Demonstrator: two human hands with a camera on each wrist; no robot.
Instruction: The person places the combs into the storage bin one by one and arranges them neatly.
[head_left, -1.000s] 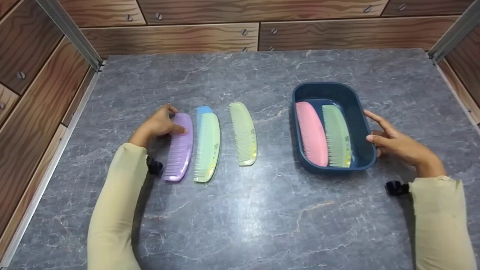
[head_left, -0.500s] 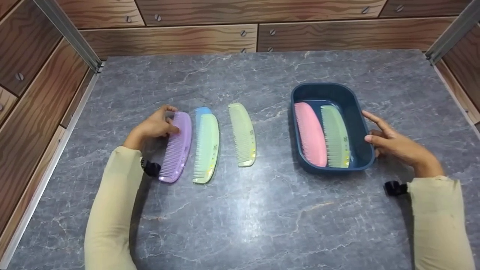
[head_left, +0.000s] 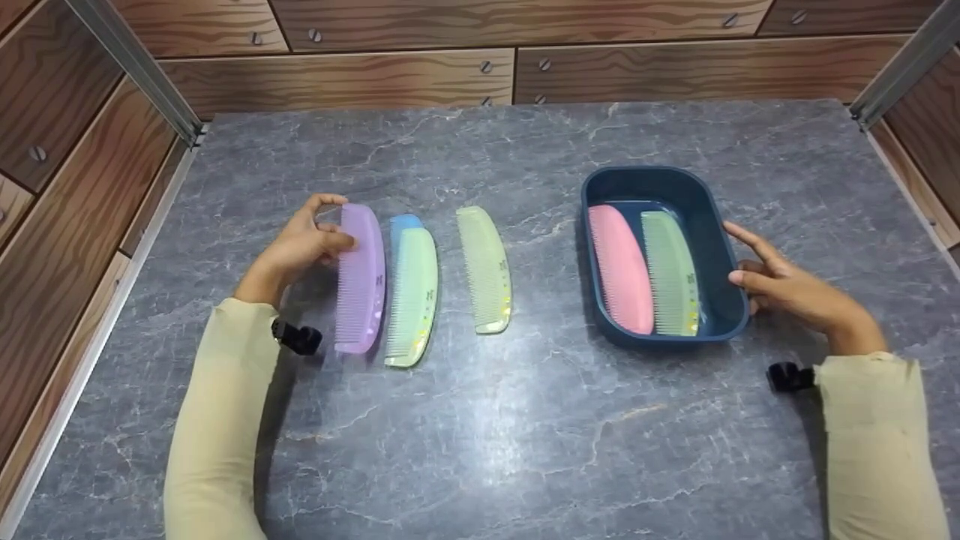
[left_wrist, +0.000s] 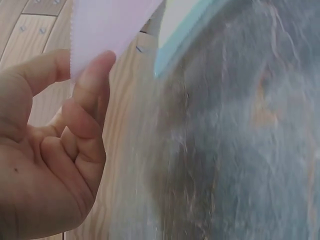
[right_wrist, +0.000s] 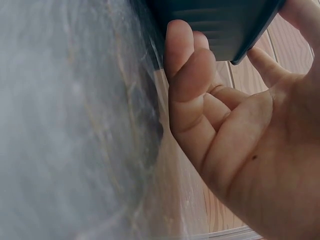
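In the head view my left hand (head_left: 296, 244) pinches a purple comb (head_left: 364, 285) near its far end, thumb on one face. The comb looks slightly raised off the table. The left wrist view shows the thumb and forefinger gripping that comb (left_wrist: 102, 30). Just right of it, a light green comb (head_left: 416, 292) lies partly over a blue comb (head_left: 405, 220). A yellow-green comb (head_left: 487, 270) lies apart. My right hand (head_left: 806, 292) rests against the right outer side of a dark blue tub (head_left: 720, 214), forefinger extended. A pink comb (head_left: 622, 270) and a green comb (head_left: 671, 274) lie inside it.
Everything stands on a grey marbled tabletop (head_left: 487, 427). Wood-patterned panels (head_left: 337, 79) border the back and sides, with metal corner posts (head_left: 139, 71) at both back corners. A small black camera (head_left: 300, 337) sits at each wrist.
My left hand has taken hold of the purple comb, which first slid a little left and is now lifted slightly and shifted away from me. The right hand and tub have stayed put.
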